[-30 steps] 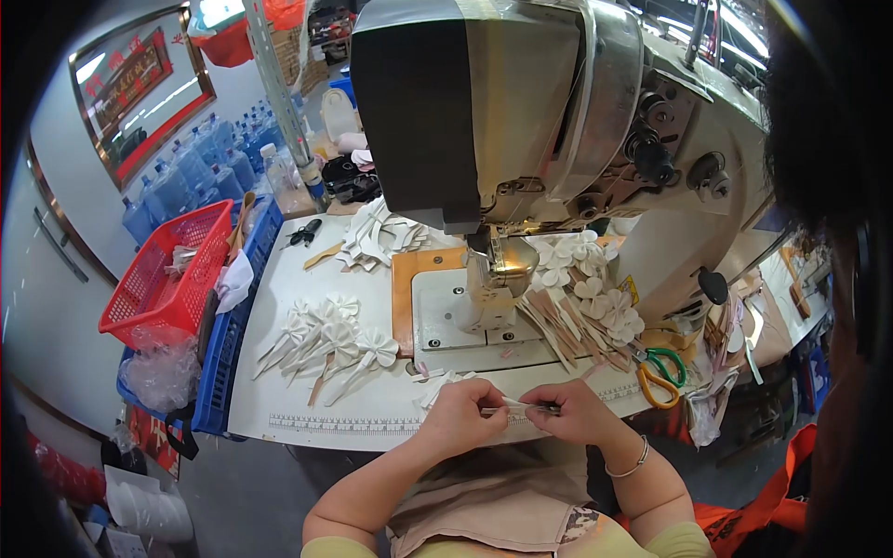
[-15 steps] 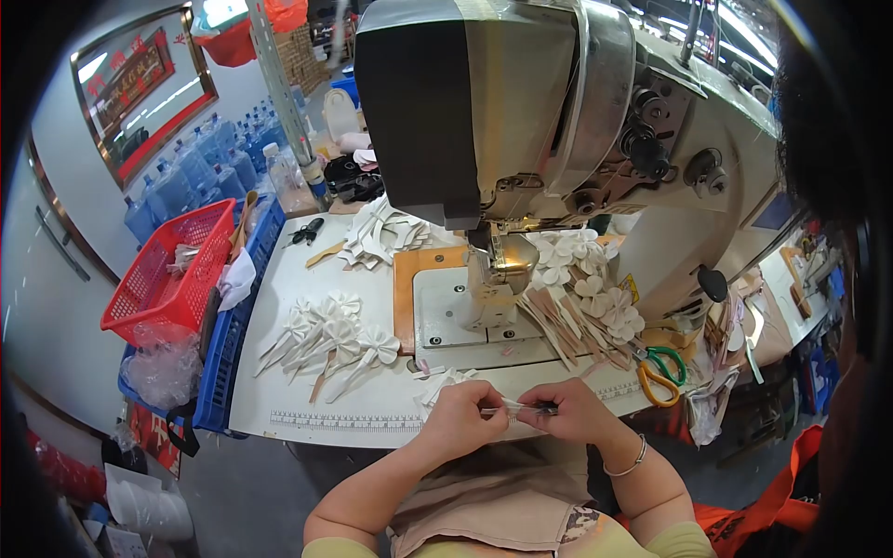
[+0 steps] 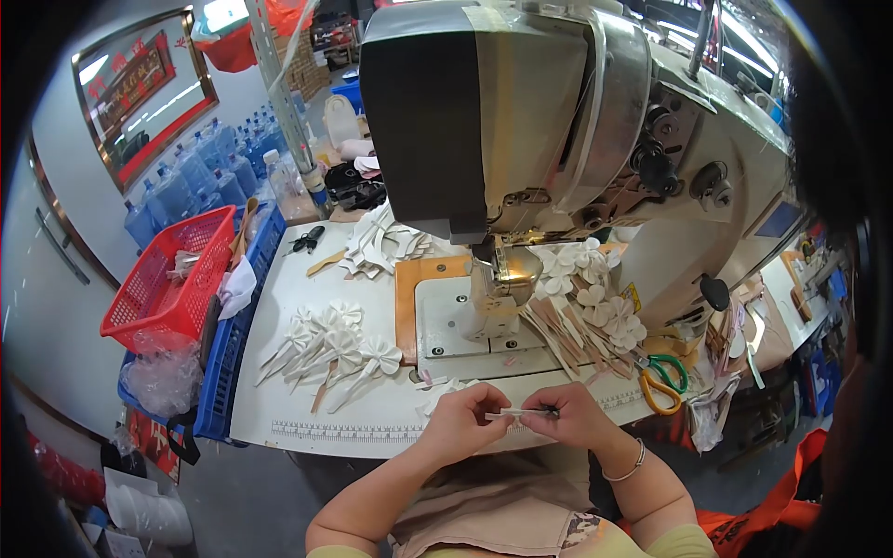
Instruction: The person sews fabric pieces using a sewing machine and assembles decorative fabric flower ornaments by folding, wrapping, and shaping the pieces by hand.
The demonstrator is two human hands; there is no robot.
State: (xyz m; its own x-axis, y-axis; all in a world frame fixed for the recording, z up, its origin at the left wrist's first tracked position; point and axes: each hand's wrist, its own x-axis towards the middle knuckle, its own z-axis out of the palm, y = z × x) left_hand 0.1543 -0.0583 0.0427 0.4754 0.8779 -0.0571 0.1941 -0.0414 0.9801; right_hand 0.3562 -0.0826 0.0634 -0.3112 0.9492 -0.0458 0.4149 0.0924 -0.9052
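Covered parts and unreadable figures
The left hand (image 3: 465, 424) and right hand (image 3: 571, 417) partly cover the white strip (image 3: 513, 411); the dark object (image 3: 551, 409) at the right fingers is too small to tell; figures on the ruler (image 3: 344, 431), along the worktop's (image 3: 286, 281) front edge, are unreadable.

Two hands (image 3: 465, 426) (image 3: 574, 418), one bracelet (image 3: 637, 462), one sewing machine (image 3: 535, 102), many flowers (image 3: 379, 354) (overlapping, uncountable).
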